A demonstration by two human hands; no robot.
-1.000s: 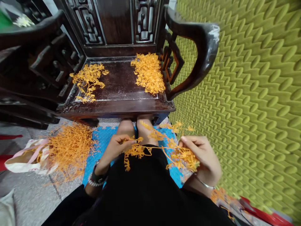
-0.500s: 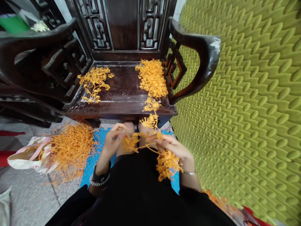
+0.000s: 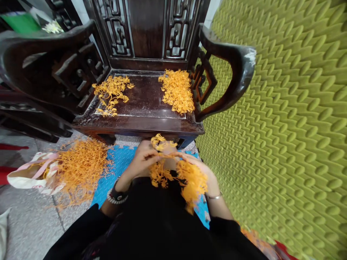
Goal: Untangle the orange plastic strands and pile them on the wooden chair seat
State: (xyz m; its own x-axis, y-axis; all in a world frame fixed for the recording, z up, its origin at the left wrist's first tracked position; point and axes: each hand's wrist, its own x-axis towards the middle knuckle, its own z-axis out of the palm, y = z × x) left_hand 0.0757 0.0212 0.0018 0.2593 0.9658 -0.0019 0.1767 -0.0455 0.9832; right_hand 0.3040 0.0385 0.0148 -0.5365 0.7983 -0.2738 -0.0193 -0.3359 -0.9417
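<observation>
My left hand (image 3: 145, 159) and my right hand (image 3: 199, 168) are close together over my lap. Both pinch orange curly-ended plastic pieces that look like artificial flower parts; a thin stem runs between my fingertips. Clusters of these orange flower pieces (image 3: 191, 182) hang in front of my right palm, and a smaller bunch (image 3: 159, 173) dangles below the left fingers. One curled head (image 3: 159, 141) sticks up above the fingertips. On the wooden chair seat lie a loose pile of orange pieces (image 3: 112, 92) at left and a denser pile (image 3: 177, 90) at right.
The dark carved chair (image 3: 143, 122) stands in front of me. A heap of straight orange stems (image 3: 84, 169) spills from a white bag (image 3: 24, 180) at left, beside a blue foam mat (image 3: 104, 191). A green embossed panel (image 3: 284, 126) rises along the right.
My hands have come closer together. The orange pieces that stretched up to the chair's front edge are now gathered near my hands, away from the right pile.
</observation>
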